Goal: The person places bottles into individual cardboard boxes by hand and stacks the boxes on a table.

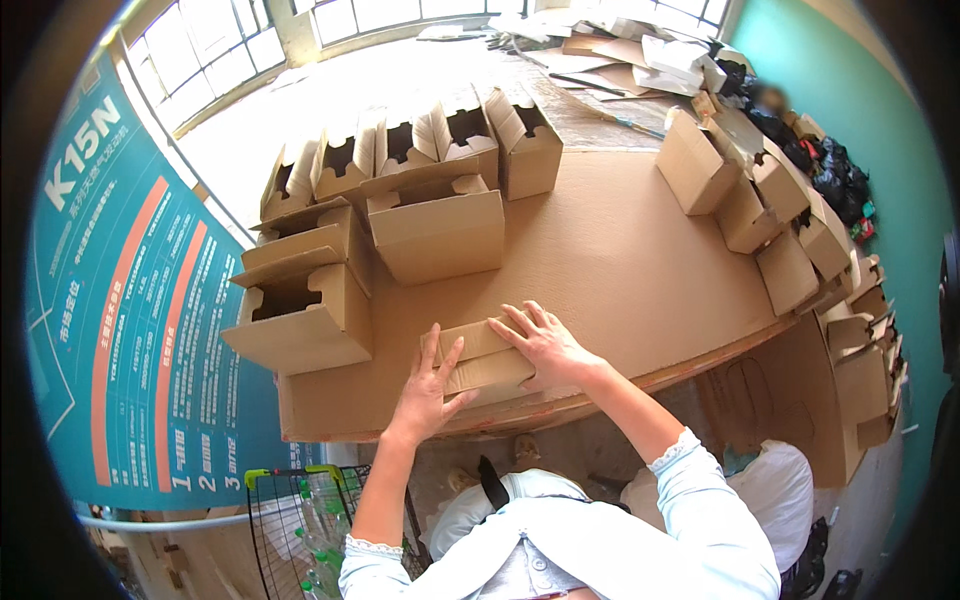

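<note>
A small brown cardboard box (485, 372) rests near the front edge of the table, with its flaps lying flat on top. My left hand (428, 392) clasps its left end, thumb on the near side and fingers reaching over the far side. At the right end, my right hand (550, 347) grips the box with its fingers over the top. Left of my hands stands an open cardboard box (310, 330), and just beyond them is another open box (437, 235) with its flaps raised.
Several more open boxes (405, 150) line the table's far left. Others (700, 165) are stacked along the right edge. A cardboard sheet (610, 260) covers the tabletop. Below left is a wire cart (265, 530) with plastic bottles; a blue banner (150, 330) stands left.
</note>
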Demonstrator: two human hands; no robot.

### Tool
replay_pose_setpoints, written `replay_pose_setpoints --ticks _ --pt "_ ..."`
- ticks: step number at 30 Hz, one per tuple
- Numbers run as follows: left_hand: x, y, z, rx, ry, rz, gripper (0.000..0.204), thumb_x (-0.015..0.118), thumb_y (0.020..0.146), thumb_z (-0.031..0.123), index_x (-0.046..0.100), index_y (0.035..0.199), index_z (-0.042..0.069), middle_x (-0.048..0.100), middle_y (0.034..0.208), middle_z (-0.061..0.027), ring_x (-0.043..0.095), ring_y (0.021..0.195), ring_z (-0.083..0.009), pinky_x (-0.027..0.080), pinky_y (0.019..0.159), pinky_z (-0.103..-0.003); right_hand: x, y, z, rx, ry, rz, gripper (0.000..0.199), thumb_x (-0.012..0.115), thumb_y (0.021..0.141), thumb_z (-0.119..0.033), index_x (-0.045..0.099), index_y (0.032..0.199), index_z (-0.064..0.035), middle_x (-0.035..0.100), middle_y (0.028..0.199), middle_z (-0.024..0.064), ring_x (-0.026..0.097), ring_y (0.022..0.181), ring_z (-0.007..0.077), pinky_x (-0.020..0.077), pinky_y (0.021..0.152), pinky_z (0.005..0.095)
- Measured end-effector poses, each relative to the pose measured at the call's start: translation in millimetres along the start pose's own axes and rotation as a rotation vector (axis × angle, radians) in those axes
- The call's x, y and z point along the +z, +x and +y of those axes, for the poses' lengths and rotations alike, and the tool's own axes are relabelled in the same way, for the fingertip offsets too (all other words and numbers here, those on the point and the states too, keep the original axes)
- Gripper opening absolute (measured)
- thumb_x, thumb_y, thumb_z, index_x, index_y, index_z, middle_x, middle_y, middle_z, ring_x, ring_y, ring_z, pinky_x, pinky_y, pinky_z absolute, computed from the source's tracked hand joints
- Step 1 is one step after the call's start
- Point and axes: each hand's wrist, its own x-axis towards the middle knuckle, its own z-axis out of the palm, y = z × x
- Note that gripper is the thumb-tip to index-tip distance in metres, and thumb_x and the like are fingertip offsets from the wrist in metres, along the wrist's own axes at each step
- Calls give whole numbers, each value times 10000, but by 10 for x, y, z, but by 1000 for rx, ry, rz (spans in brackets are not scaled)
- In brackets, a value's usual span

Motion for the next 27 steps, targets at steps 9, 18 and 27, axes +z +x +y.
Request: replay_pose_setpoints --ticks 9,18,27 --pt "-2 -473 -139 -67 -222 61 676 681 900 193 389 1508 143 161 1625 -180 302 1437 -410 344 1136 -463 50 -348 37 199 -63 91 1131 885 618 -348 257 1551 -234 392 1445 179 393 1315 364 422 1026 475" --pt "494 -648 -319 -135 -163 36 612 669 901 169 433 1456 63 229 1584 -239 346 1401 -437 350 1128 -460 229 -404 1325 815 -32 289 1003 868 634 -454 391 1491 -249 431 1393 143 451 1251 351 473 971 510" --pt "1459 151 77 -137 163 39 616 649 891 280 456 1452 115 280 1570 -204 262 1441 -416 210 1179 -556 -294 982 2784 1330 -23 336 969 755 755 -599 294 1543 -277 364 1489 165 410 1312 366 448 997 507"
